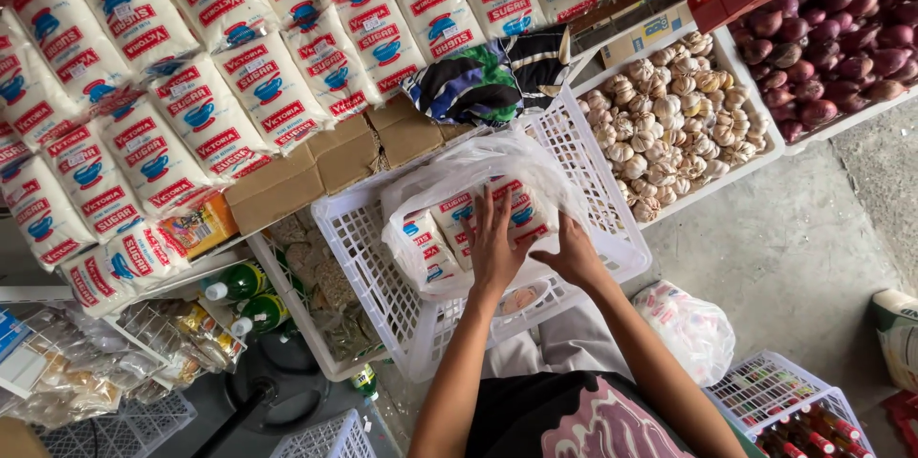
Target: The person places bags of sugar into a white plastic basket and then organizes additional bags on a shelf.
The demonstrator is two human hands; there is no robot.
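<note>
Rows of white pillow-shaped packets (206,119) with red bands and a blue emblem, stacked overlapping across the upper left. Flat brown cardboard boxes (330,166) just below them, at centre. Small orange and yellow packet (196,227) beside the boxes, lower left. Clear plastic bag (469,200) in a white basket (382,276) at centre, holding more white packets (449,219) with red and blue print, left hand (497,243) and right hand (574,255) resting on it. Small clear packets (67,377) with brownish contents, bottom left. Tied white bag (690,329) with faint red print, lower right.
</note>
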